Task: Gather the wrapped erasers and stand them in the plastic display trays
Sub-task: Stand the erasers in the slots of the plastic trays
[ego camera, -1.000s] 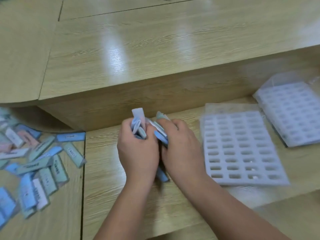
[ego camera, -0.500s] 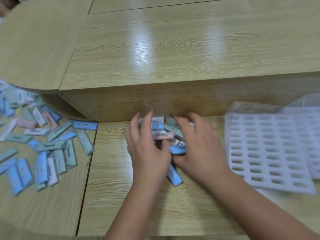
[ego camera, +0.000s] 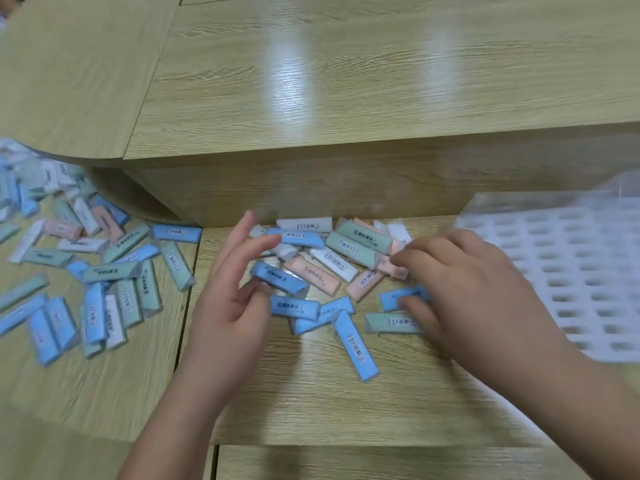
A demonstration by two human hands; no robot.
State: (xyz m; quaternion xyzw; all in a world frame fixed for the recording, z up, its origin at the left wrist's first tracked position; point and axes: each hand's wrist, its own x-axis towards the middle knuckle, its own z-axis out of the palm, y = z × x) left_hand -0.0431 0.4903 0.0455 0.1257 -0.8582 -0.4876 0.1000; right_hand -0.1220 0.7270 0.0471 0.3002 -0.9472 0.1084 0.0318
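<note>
A pale oak-grain laminate desk (ego camera: 346, 403), backed by a raised ledge of the same wood (ego camera: 346, 81), was pictured as sorting went on. A white plastic display tray with rows of oblong slots (ego camera: 571, 271) was seen at the right edge, every visible slot unfilled. Just beside the tray, on its left, a loose heap of wrapped blue, green, pink and white erasers (ego camera: 332, 261) lay flat and crossed over one another against the ledge. The heap had apparently been set there so that pieces could be picked within easy reach of the slots. Well apart from the tray, at the far left, a larger scatter of the same erasers (ego camera: 104, 271) was left untouched.

The left hand (ego camera: 232, 306) was held at the heap's far side from the tray, fingers spread and loosely bent, the thumb tip touching a blue eraser (ego camera: 278, 278); no pinch was visible. The right hand (ego camera: 478, 292) was held palm down between heap and tray, fingers bent onto the erasers. Because of blur, it could not be told whether anything was pinched.
</note>
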